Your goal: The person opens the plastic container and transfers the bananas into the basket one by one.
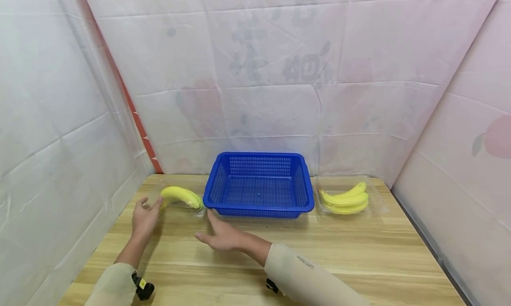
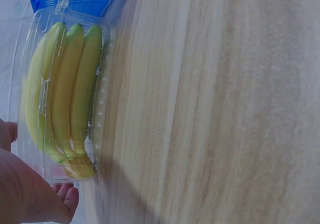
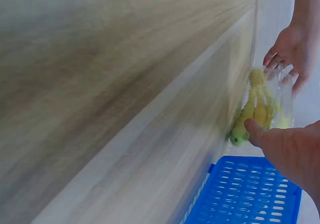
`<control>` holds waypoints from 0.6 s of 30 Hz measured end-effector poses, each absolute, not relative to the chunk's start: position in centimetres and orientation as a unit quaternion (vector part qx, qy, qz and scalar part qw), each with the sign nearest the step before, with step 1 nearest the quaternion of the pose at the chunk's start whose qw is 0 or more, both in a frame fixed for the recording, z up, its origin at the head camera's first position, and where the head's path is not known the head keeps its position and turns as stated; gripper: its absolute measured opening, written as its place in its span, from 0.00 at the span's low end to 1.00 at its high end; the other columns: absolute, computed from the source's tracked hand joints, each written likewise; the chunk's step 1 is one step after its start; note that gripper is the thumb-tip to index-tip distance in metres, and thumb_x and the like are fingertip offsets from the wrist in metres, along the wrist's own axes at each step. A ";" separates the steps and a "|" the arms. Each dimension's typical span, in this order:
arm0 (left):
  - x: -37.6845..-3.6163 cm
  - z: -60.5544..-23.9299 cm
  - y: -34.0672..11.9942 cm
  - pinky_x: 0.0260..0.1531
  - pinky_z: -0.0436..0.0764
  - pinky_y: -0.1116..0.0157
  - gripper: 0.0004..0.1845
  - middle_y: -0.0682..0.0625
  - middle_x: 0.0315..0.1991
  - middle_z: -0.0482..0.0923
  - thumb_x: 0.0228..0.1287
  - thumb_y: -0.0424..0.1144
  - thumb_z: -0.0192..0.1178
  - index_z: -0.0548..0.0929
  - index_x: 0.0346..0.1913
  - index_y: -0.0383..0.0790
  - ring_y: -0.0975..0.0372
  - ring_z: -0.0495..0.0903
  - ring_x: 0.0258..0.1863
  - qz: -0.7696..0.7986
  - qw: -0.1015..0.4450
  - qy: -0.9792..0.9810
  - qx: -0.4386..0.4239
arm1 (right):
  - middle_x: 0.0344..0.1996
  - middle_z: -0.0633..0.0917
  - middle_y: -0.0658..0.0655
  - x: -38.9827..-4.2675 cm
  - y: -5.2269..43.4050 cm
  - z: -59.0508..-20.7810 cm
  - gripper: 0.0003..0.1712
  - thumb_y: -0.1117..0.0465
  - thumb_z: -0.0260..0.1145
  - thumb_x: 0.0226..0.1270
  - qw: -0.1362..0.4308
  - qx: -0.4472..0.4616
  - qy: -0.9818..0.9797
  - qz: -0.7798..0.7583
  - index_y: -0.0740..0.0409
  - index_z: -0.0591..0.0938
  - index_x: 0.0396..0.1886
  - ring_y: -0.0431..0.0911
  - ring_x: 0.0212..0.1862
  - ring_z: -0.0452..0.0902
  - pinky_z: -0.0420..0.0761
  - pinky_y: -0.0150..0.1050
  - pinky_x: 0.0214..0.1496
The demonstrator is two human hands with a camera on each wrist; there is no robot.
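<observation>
A bunch of bananas lies in a clear plastic box at the left of the table, its green-tinged ends toward the basket. My left hand is at the outer end of this box, thumb and fingers spread apart around its corner. The right hand reaches across to the box's inner end, fingers extended and thumb apart, close by the basket's front left corner. In the right wrist view, the right thumb overlaps the bananas. Neither hand is curled round anything.
A blue plastic basket with slotted walls stands at the back middle of the wooden table. Right of it, another clear box holds a second banana bunch. White printed sheets enclose the back and sides.
</observation>
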State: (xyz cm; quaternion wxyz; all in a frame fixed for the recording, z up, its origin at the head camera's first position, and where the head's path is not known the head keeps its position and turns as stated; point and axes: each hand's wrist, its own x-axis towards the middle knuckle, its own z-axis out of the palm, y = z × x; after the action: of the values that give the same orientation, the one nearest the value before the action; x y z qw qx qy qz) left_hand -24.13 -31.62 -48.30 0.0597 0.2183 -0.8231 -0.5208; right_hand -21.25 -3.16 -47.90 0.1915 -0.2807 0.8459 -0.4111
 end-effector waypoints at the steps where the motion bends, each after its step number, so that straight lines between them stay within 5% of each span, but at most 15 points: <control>1: -24.1 -48.3 -31.6 0.80 0.64 0.37 0.51 0.25 0.84 0.51 0.79 0.65 0.52 0.45 0.87 0.35 0.34 0.58 0.82 -0.521 0.060 -0.823 0.218 | 0.88 0.44 0.65 -21.4 -3.3 -47.9 0.57 0.35 0.57 0.82 0.195 -0.275 0.843 -0.418 0.60 0.39 0.89 0.58 0.89 0.45 0.51 0.52 0.90; 18: -23.1 -48.1 -31.7 0.80 0.62 0.36 0.54 0.24 0.85 0.44 0.79 0.67 0.51 0.40 0.87 0.37 0.32 0.55 0.83 -0.531 0.034 -0.822 0.204 | 0.88 0.51 0.60 -23.2 -4.4 -49.6 0.47 0.41 0.56 0.84 0.194 -0.273 0.829 -0.449 0.49 0.46 0.90 0.58 0.88 0.47 0.55 0.58 0.89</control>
State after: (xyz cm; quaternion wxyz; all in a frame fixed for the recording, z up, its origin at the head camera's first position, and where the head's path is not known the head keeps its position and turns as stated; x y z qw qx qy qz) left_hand -23.14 -31.70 -48.13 0.0336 0.2041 -0.8220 -0.5306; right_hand -23.19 -4.41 -49.59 0.1936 -0.2729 0.8286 -0.4489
